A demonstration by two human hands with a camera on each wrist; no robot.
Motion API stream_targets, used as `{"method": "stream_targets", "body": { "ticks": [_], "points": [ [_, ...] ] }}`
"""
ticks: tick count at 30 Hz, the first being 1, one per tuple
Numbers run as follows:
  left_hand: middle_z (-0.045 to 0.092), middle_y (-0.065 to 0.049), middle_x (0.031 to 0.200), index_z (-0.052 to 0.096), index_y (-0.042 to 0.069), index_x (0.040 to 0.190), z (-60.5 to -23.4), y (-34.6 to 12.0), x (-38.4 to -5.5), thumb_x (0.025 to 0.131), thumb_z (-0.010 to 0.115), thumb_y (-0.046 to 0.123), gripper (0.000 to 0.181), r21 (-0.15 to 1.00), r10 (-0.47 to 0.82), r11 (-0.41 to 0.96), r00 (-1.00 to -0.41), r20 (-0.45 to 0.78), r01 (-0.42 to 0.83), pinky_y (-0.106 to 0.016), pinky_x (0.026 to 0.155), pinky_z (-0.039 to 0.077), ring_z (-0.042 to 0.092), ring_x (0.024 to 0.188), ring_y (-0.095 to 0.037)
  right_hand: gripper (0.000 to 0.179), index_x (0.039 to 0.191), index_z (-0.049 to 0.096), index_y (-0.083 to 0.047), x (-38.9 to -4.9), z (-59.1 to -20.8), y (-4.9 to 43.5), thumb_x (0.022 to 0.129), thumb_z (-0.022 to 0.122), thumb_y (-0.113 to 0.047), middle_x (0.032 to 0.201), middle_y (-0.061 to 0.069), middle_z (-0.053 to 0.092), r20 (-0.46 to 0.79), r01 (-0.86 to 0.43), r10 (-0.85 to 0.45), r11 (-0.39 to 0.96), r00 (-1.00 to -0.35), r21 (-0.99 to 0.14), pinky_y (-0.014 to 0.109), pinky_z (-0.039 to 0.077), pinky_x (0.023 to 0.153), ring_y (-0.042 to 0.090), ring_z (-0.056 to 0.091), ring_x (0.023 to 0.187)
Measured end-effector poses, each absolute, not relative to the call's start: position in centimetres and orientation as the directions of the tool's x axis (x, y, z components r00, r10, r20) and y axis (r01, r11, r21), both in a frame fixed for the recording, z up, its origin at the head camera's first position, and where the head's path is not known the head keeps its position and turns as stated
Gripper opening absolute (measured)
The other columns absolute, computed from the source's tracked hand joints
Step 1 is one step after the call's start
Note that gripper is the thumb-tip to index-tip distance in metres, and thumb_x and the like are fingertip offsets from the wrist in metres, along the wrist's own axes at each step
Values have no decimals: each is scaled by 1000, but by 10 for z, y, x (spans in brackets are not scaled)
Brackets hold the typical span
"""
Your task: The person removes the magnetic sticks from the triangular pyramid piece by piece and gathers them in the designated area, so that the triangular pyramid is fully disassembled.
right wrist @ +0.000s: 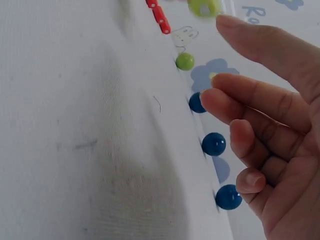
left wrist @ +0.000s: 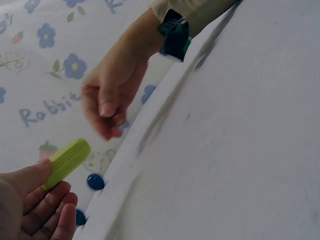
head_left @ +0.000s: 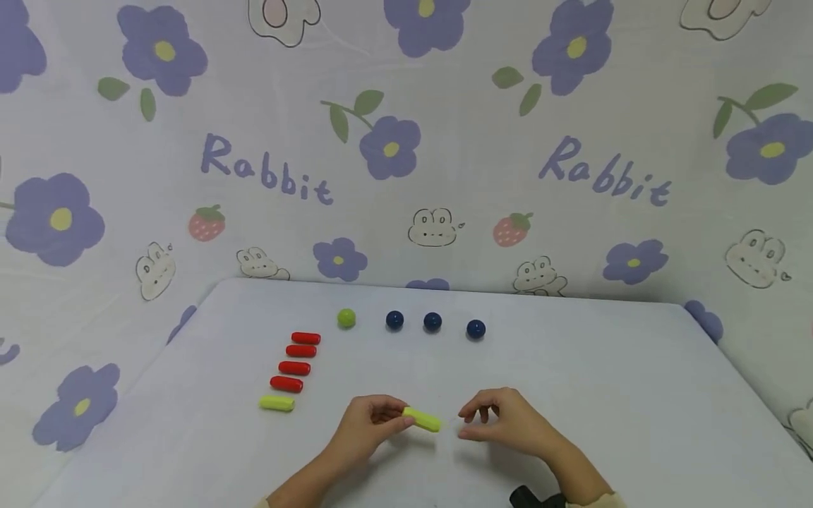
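Note:
My left hand (head_left: 365,430) pinches one end of a yellow-green ridged stick (head_left: 422,419), which looks like modelling clay, between thumb and fingers. In the left wrist view the stick (left wrist: 67,162) points up and away from the fingertips, held above the table. Across a small gap from its free end is my right hand (head_left: 508,423), thumb and fingers apart and loosely bent. Nothing shows between the fingers of the right hand (right wrist: 280,115) in the right wrist view. A second yellow-green stick (head_left: 276,403) lies on the table to the left.
Several red sticks (head_left: 295,367) lie in a column at the left of the white table (head_left: 603,381). Behind them sit a green ball (head_left: 346,318) and three dark blue balls (head_left: 432,322) in a row. A patterned cloth (head_left: 457,141) hangs behind the table.

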State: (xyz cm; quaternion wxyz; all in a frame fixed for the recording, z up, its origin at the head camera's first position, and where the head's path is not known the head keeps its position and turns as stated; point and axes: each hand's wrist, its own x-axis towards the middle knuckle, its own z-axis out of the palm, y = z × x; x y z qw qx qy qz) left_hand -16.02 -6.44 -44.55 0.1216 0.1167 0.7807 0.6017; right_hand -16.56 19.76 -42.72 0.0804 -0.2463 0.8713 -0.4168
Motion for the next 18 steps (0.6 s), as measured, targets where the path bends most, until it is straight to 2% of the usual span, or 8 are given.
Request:
{"method": "stream_targets", "body": {
  "ticks": [4, 7, 13, 18],
  "points": [
    [69, -8, 100, 65, 3, 112, -438, -116, -155, 81, 71, 28, 40, 968, 281, 250, -953, -111, -39, -20, 75, 53, 63, 85, -17, 25, 92, 72, -8, -168, -429, 199, 76, 76, -28, 85, 2, 69, 58, -357, -510, 512, -858, -781, 19, 38, 60, 2, 50, 69],
    [68, -10, 103, 63, 1, 115, -433, -154, -153, 81, 71, 29, 44, 960, 241, 276, -964, -110, -41, -20, 77, 53, 64, 88, -20, 25, 92, 72, -8, -169, -431, 201, 77, 76, -28, 84, 1, 68, 49, -352, -514, 512, -856, -784, 19, 37, 60, 2, 50, 69],
    [67, -13, 108, 61, -2, 116, -436, -222, -146, 81, 71, 29, 48, 930, 178, 366, -978, -112, -40, -21, 78, 54, 65, 88, -14, 25, 93, 72, -9, -172, -438, 205, 77, 75, -28, 80, -4, 65, 23, -334, -497, 548, -867, -767, 19, 37, 59, 1, 48, 68],
    [67, -13, 106, 60, -4, 116, -442, -258, -141, 82, 70, 28, 48, 901, 136, 430, -984, -117, -47, -20, 76, 53, 65, 86, -9, 25, 92, 72, -8, -174, -444, 206, 77, 75, -28, 78, -4, 64, 14, -326, -491, 558, -871, -763, 19, 38, 58, 0, 47, 67]
  ]
}}
